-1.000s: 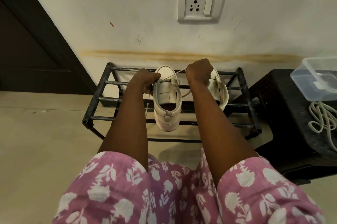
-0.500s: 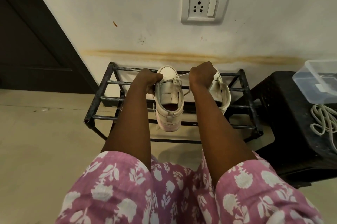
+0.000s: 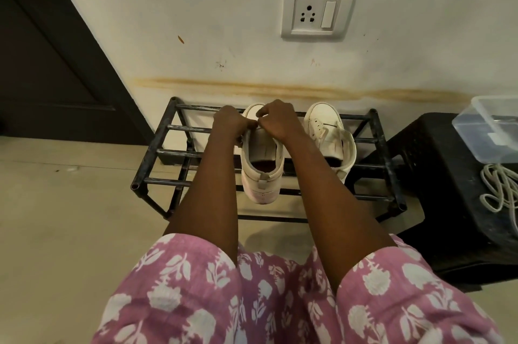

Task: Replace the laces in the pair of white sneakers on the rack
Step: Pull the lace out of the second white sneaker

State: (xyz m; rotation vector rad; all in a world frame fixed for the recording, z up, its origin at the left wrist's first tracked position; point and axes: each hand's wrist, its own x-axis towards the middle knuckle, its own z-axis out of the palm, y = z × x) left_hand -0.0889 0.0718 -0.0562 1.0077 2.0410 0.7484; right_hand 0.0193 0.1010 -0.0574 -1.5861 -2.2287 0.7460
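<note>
A: Where are the hands?
B: Both are over the near sneaker [image 3: 262, 164]. The left hand [image 3: 229, 123] and right hand [image 3: 276, 119] meet at its front, knuckles almost touching, fingers curled and pinching something small there. It looks like a lace end, but I cannot tell for sure.
A: And the shoe?
B: It sits on the rack [image 3: 157, 153], near the middle, heel hanging past the front bar, toe toward the wall. Smooth off-white upper, a pull tab at the heel, dark inside.
A: Its mate?
B: The second sneaker [image 3: 326, 133] lies just to the right on the same bars, toe at the back edge, tongue flopped open, apart from the hands.
A: The rack itself?
B: Black metal tubes, scuffed, open between the bars.
A: Further out?
B: A black plastic stool [image 3: 437, 175] beside the rack's right end carries a clear box [image 3: 487, 130] and loose pale laces [image 3: 501, 192] in a tangle.
</note>
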